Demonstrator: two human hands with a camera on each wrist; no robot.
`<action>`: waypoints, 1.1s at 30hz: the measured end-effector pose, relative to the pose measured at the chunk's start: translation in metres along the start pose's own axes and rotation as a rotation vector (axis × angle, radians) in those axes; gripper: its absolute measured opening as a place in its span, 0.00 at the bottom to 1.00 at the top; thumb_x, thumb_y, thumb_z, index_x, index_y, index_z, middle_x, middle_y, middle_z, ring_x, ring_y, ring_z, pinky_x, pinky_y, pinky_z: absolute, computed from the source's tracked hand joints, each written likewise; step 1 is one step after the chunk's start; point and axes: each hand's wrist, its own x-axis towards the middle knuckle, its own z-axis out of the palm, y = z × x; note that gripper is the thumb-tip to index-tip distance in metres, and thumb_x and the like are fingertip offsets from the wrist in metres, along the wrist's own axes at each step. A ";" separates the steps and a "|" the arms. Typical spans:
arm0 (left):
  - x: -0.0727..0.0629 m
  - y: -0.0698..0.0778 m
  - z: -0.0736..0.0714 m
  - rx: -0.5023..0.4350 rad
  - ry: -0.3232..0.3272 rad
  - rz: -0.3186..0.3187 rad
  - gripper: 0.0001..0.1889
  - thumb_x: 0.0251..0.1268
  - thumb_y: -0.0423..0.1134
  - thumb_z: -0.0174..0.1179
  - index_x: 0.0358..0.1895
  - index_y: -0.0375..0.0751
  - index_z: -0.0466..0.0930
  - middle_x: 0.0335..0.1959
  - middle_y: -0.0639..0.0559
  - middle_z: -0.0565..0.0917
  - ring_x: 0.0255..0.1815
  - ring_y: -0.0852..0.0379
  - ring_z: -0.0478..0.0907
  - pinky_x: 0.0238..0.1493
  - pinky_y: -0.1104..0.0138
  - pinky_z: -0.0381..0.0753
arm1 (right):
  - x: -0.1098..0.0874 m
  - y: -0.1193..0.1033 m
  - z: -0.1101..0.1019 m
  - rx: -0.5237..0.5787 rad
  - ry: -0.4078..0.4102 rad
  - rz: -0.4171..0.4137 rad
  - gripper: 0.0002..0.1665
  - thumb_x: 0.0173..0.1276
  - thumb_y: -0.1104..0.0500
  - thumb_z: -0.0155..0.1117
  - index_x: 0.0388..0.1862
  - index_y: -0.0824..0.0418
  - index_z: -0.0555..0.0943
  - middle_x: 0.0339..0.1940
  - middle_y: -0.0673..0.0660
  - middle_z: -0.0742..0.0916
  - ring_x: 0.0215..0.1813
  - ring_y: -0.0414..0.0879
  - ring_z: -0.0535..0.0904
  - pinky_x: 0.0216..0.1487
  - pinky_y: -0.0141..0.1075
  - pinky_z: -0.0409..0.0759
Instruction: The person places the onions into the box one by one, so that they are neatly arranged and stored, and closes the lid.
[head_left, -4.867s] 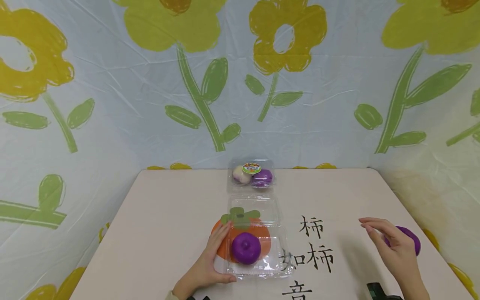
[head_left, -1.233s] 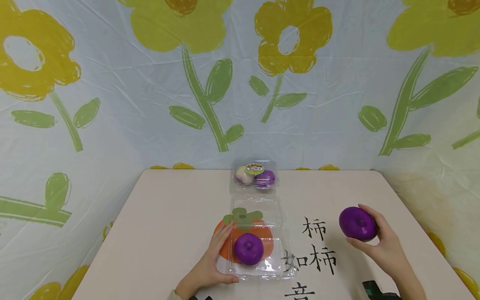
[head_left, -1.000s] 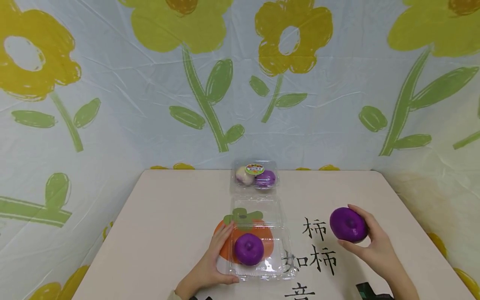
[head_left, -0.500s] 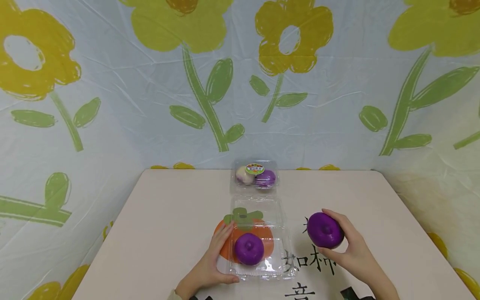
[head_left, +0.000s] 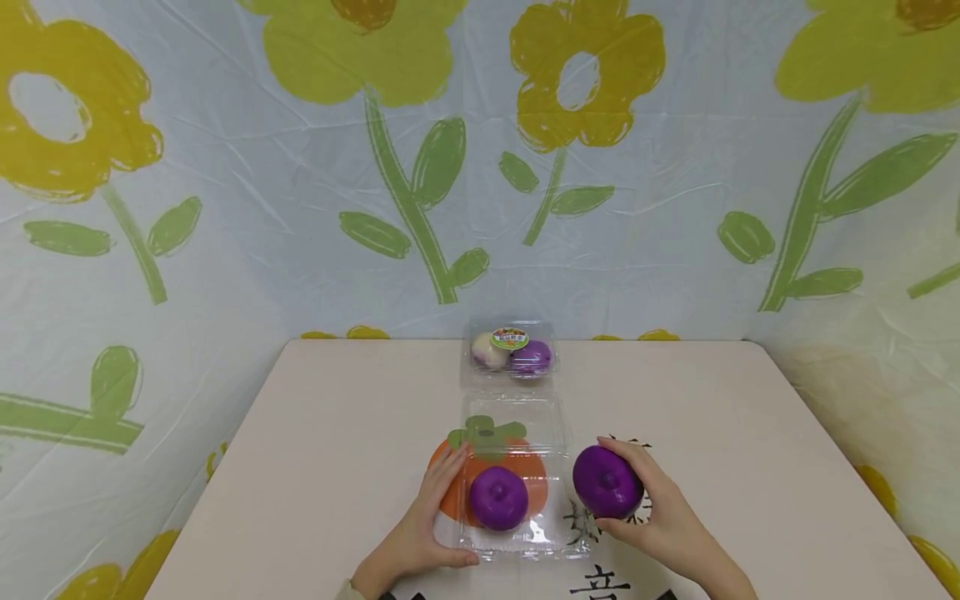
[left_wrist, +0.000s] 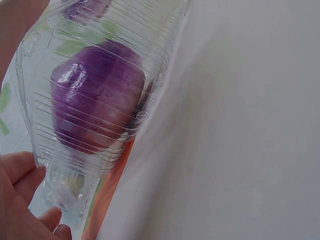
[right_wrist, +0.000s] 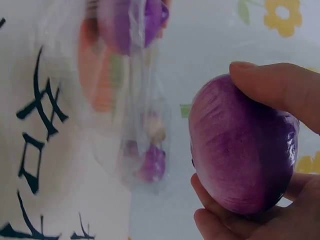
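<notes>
A clear plastic clamshell box (head_left: 525, 552) lies with its lid folded back on the table, a round purple vegetable, like a turnip (head_left: 498, 497), in its left half. My left hand (head_left: 420, 527) holds the box along its left side, thumb at the front edge, fingers at the side. In the left wrist view the fingers (left_wrist: 22, 175) touch the ribbed wall. My right hand (head_left: 671, 525) grips a second purple turnip (head_left: 607, 482) just right of the box, apart from it. The right wrist view shows this turnip (right_wrist: 242, 145) between thumb and fingers, its side fading to pinkish.
A closed, labelled clear box (head_left: 512, 367) with one pale and one purple turnip stands at the table's back edge. The tabletop (head_left: 337, 417) bears a printed orange persimmon and black characters. A flowered cloth (head_left: 637, 267) hangs round the back and sides.
My right hand has picked up the second turnip at the table's right side and carried it left to beside the box. My left hand has stayed at the box.
</notes>
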 end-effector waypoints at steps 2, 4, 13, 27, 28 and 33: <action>0.000 0.000 0.000 -0.001 -0.001 -0.001 0.64 0.43 0.64 0.75 0.80 0.41 0.47 0.80 0.39 0.50 0.78 0.33 0.40 0.66 0.31 0.47 | -0.001 -0.001 0.006 0.007 -0.020 0.017 0.60 0.41 0.63 0.85 0.73 0.46 0.65 0.66 0.51 0.77 0.61 0.41 0.75 0.56 0.36 0.78; 0.000 0.000 0.000 0.000 -0.002 -0.004 0.64 0.43 0.64 0.75 0.80 0.41 0.47 0.80 0.39 0.50 0.78 0.33 0.40 0.66 0.31 0.47 | -0.001 -0.002 0.012 0.020 -0.045 0.041 0.59 0.42 0.62 0.85 0.73 0.45 0.64 0.65 0.50 0.77 0.61 0.43 0.76 0.57 0.38 0.78; 0.000 -0.001 0.001 0.010 0.012 0.023 0.64 0.44 0.65 0.75 0.79 0.38 0.47 0.79 0.38 0.51 0.78 0.32 0.41 0.67 0.32 0.48 | -0.002 -0.007 0.032 0.039 -0.109 0.110 0.56 0.43 0.62 0.84 0.71 0.46 0.66 0.64 0.44 0.77 0.62 0.45 0.76 0.59 0.45 0.78; -0.001 -0.002 0.002 -0.005 0.003 0.014 0.64 0.44 0.64 0.75 0.79 0.38 0.47 0.80 0.38 0.50 0.78 0.32 0.39 0.64 0.28 0.47 | -0.001 -0.010 0.049 -0.143 -0.156 -0.005 0.53 0.45 0.48 0.83 0.71 0.57 0.70 0.64 0.52 0.75 0.64 0.52 0.70 0.57 0.58 0.78; -0.001 -0.002 0.001 -0.007 0.002 0.014 0.64 0.44 0.64 0.75 0.79 0.38 0.46 0.80 0.38 0.50 0.78 0.32 0.39 0.63 0.28 0.47 | 0.000 -0.010 0.050 -0.169 -0.159 -0.022 0.53 0.46 0.47 0.82 0.70 0.60 0.71 0.64 0.53 0.76 0.64 0.52 0.70 0.58 0.58 0.77; -0.001 -0.001 0.001 -0.009 0.002 0.025 0.64 0.44 0.65 0.74 0.79 0.38 0.46 0.80 0.39 0.50 0.78 0.33 0.39 0.64 0.28 0.47 | 0.002 -0.009 0.056 -0.286 -0.197 -0.081 0.48 0.56 0.39 0.74 0.68 0.66 0.73 0.62 0.54 0.78 0.61 0.49 0.69 0.59 0.57 0.73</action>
